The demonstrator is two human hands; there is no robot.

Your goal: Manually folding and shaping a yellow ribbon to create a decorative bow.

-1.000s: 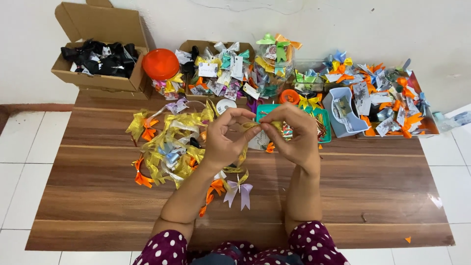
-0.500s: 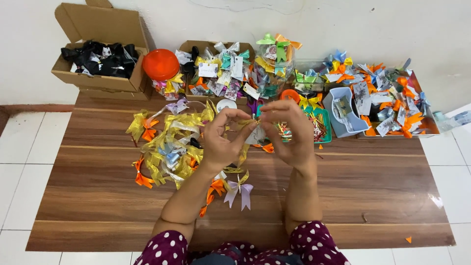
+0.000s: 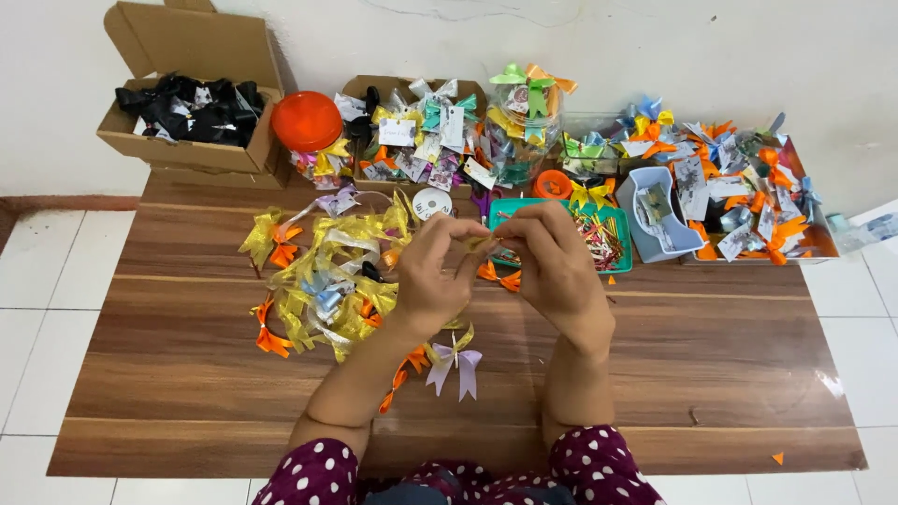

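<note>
A: Where do we have the ribbon (image 3: 482, 243) right now?

B: Up off the desk (image 3: 711, 374), in the gap between our two hands. It's a small yellow piece, mostly hidden by fingertips, so we can't make out its full shape.

A: And how do the hands sit?

B: Our left hand (image 3: 432, 276) and right hand (image 3: 554, 266) meet at the fingertips, both pinching the ribbon, thumbs and forefingers closed on it. Neither is spread.

A: Which way does it run?

B: As far as we can tell, its long axis goes side to side, from one pinch to the other, roughly level with the desk edge. Both hands are equally near it; each holds an end.

A: What's around us?

B: Just left of the left hand lies the yellow pile (image 3: 327, 276) of ribbon loops with orange bits mixed in. Below our wrists, near us, a lilac bow (image 3: 455, 360) lies flat on the desk. Behind the right hand sits the green tray (image 3: 619, 245), and beside that a grey tub (image 3: 655, 224). Well apart, at the far left corner, the box (image 3: 192, 112) holds black bows.
</note>
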